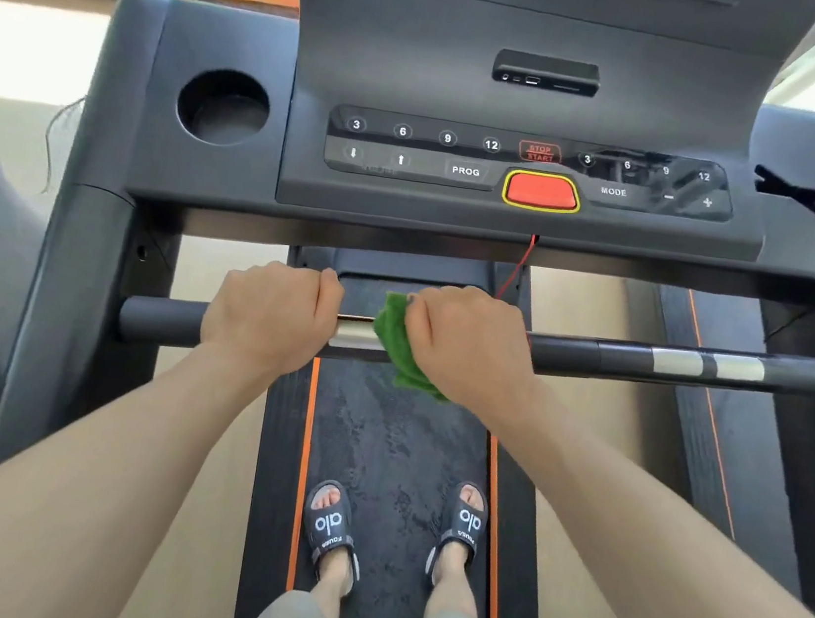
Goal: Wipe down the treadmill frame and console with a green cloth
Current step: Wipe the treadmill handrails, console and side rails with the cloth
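Item: crumpled green cloth (403,344), wrapping round black tubular crossbar (596,357) under right hand (467,348), fingers curling over both.
Left hand (269,316) clasping bare bar just beside grip, steadying.
Shiny metal sensor strip (353,330) showing between fists.
Advice: keeping cloth wrapped fully round, sliding outward from grip toward silver bands (706,363).
Dark grey button console (527,169) lying beyond grip, seemingly awaiting wipe.

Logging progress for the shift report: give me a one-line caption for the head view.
Right hand wipes the handlebar with a green cloth while the left hand grips it.
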`<action>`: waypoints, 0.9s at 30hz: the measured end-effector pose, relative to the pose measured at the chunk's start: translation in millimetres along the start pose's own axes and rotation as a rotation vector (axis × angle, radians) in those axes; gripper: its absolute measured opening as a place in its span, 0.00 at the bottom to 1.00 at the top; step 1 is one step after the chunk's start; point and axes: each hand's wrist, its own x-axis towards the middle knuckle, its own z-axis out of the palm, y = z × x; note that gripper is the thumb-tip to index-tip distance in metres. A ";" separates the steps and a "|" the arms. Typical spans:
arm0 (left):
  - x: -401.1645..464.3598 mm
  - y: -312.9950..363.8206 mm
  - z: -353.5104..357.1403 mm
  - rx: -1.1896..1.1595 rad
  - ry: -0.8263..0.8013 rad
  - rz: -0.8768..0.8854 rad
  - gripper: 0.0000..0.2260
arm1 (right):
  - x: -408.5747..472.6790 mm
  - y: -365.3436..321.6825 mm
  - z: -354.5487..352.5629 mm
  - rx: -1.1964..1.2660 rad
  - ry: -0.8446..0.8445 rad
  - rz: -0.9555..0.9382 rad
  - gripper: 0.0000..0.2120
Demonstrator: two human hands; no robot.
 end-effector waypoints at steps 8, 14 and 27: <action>1.9 3.9 -6.6 -0.072 -0.020 -0.030 0.22 | -8.6 1.7 1.1 -0.079 0.059 0.116 0.15; 3.8 0.9 -4.2 0.032 -0.065 0.021 0.20 | 15.1 -73.6 6.1 -0.014 0.007 -0.054 0.11; 1.7 2.8 -5.9 -0.076 -0.003 -0.036 0.21 | -2.0 -45.4 1.1 -0.131 -0.002 0.068 0.18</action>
